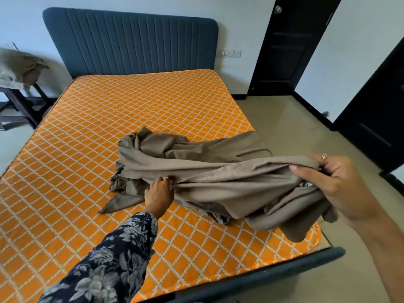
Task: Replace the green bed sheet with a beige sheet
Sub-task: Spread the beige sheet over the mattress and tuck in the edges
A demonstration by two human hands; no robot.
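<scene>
**Beige sheet on the bare mattress, not yet spread**

I see the mattress (131,119) stripped down to its orange diamond-pattern cover, so I judge the green sheet is already off; I cannot find it for certain anywhere in the frame, though a rumpled cloth (19,66) sits on a stand at the upper left. The beige sheet (218,178) lies bunched and twisted at the centre-right of the picture, on the near right part of the bed. My left hand (159,193) pinches a fold near the middle of the bundle, fingers curled into the cloth. My right hand (334,182), at the right edge of the frame, grips the other end and lifts it off the mattress. What remains, as I read it: finding the corners, opening the sheet out, laying it flat, and tucking it around the mattress.
</scene>
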